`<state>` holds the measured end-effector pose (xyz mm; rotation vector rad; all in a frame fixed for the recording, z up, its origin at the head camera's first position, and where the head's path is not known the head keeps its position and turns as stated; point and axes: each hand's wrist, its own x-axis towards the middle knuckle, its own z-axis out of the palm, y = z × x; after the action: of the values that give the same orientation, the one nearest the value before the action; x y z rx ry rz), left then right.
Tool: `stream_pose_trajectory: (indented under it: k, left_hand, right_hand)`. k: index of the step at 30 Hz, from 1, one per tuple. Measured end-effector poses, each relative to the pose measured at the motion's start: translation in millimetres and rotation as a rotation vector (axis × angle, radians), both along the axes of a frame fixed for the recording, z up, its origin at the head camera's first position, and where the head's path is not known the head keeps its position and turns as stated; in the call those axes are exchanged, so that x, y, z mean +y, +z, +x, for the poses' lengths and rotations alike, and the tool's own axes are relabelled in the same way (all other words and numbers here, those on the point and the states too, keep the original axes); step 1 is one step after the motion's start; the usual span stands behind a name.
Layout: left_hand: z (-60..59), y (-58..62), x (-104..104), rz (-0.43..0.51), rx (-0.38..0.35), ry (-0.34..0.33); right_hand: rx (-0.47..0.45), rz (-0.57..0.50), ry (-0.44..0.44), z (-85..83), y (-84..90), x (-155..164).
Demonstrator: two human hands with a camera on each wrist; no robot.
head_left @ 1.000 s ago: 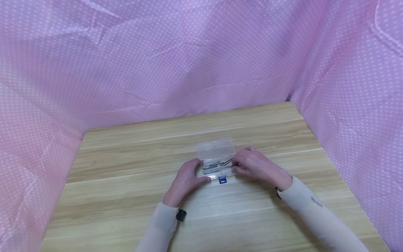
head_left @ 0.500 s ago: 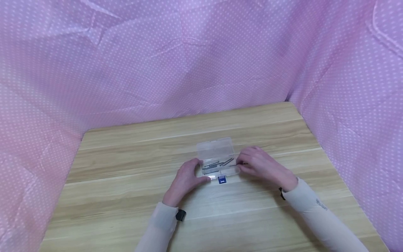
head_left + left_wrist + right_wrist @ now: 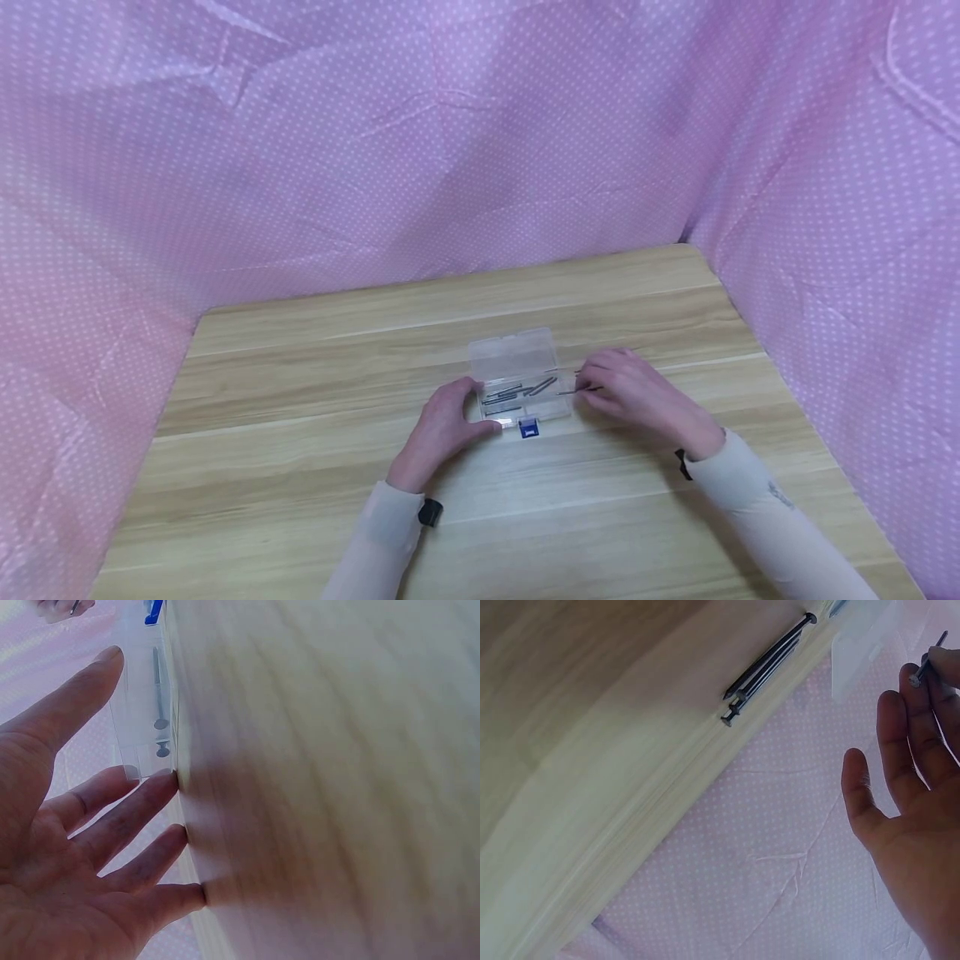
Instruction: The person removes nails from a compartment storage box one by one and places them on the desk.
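Nail [image 3: 576, 390] is pinched in the right hand [image 3: 645, 400], just right of the clear box [image 3: 517, 379] and level with its right edge, over the table [image 3: 300, 467]. Right wrist view confirms it: nail [image 3: 928, 666] held between fingertips, head end pointing toward the palm, the other fingers [image 3: 900, 742] loosely extended. So a narrow fingertip pinch, not a full-hand grip, which suits a thin pin-like part.

Box sits mid-table with its lid [image 3: 512, 350] laid open on the far side. The tray half holds several more nails [image 3: 517, 392] lying loose and roughly parallel. A blue latch [image 3: 529, 428] sticks out on the near edge.

Left hand [image 3: 442, 425] is at the box's left end, thumb along the near-left corner and fingers around the left side. From the left wrist view the fingers [image 3: 127, 817] look straight, with tips against the table edge of the box [image 3: 146, 697] rather than curled round it. Reads as bracing: it keeps a light plastic box from sliding while the other hand picks from it. I can't tell how hard it presses.

A few nails [image 3: 769, 664] lie on the table in the right wrist view, well apart from the right hand [image 3: 915, 802].

Pink dotted cloth [image 3: 375, 142] hangs on the far, left and right sides of the table.
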<state>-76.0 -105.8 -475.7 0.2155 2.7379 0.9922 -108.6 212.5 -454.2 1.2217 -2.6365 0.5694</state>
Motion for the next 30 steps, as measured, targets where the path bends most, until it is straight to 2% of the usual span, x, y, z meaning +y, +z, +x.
stream_pose_trajectory:
  k: [6,21,30]
  left_hand:
    - [0.4,0.0,-0.1,-0.002,0.003,-0.003]
    - [0.9,3.0,0.0,0.002,0.0,-0.002]
    - [0.7,2.6,0.3,0.0,0.002,-0.003]
  right_hand:
    - [0.033,-0.014,0.002,-0.2,-2.1,6.5]
    - [0.023,0.003,-0.021,1.0,-1.9,21.1]
    - [0.047,-0.004,-0.022,1.2,-2.1,27.7]
